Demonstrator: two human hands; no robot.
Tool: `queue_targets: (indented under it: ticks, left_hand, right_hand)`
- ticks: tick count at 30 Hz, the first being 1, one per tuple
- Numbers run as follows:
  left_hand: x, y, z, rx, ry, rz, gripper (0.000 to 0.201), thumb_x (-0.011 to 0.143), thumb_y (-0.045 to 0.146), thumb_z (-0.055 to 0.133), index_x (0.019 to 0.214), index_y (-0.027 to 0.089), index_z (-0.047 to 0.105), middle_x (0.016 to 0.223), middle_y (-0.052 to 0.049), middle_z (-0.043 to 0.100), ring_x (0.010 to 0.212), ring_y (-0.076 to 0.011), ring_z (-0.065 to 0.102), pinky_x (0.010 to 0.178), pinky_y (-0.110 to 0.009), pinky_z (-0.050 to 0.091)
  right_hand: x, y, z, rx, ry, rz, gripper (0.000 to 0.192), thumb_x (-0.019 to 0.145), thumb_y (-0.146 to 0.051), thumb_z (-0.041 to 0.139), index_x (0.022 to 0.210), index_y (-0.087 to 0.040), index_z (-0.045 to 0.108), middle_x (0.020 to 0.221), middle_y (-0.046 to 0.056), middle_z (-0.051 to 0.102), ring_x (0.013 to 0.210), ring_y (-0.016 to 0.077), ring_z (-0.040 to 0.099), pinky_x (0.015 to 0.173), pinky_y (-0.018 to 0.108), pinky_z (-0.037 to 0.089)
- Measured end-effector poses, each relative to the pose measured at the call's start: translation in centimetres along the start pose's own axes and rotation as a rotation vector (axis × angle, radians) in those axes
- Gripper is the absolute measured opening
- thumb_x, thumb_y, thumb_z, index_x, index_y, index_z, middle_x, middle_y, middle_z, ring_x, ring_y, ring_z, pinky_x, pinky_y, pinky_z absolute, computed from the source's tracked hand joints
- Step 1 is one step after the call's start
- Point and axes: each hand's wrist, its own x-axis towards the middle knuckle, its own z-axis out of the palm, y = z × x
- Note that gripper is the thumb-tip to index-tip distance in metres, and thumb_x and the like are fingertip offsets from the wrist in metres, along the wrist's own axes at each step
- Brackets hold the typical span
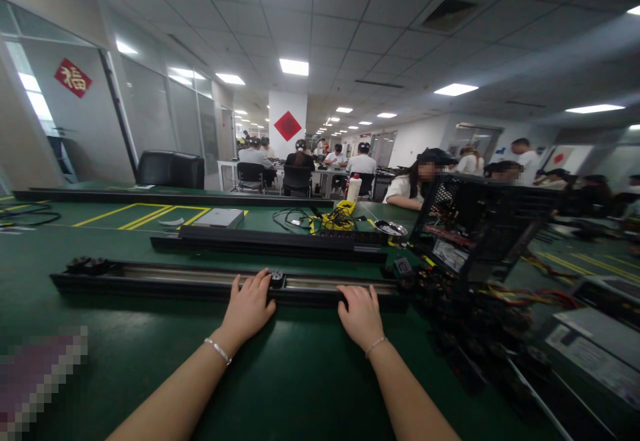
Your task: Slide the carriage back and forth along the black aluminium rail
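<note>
A long black rail [200, 280] with a pale metal channel is lying crosswise on the green tabletop [310, 374], close to the person. The left hand [249, 308] is resting flat on its near edge, grip released, fingertips touching a small black knob [277, 277]. The right hand [360, 314] is pressing on the rail likewise, grip released. Bare tabletop is lying toward the person; a tangle of cables [450, 294] and an open computer case [475, 228] are crowding the rail's right end.
</note>
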Motion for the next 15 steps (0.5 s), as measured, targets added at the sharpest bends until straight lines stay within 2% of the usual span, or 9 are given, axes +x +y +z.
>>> queue_targets:
  ticks: [6,15]
  left_hand:
    - [0.03,0.95,0.29,-0.001,0.013,0.035,0.047,0.077,0.027,0.044,0.123,0.018,0.049,0.135,-0.01,0.049,0.115,-0.0262,0.049,0.104,-0.049,0.023]
    - [0.03,0.65,0.26,0.001,0.004,0.053,0.048,0.078,0.028,0.044,0.125,0.019,0.048,0.136,-0.008,0.048,0.114,-0.0251,0.051,0.104,-0.046,0.024]
  right_hand:
    - [0.03,-0.08,-0.06,-0.011,-0.015,0.002,0.038,0.08,-0.023,0.042,0.114,-0.026,0.059,0.113,0.002,0.063,0.11,0.0171,0.049,0.109,0.043,0.009]
    - [0.01,-0.24,-0.12,-0.019,-0.021,0.012,0.039,0.08,-0.023,0.041,0.115,-0.025,0.058,0.113,0.003,0.062,0.111,0.0177,0.049,0.11,0.046,0.008]
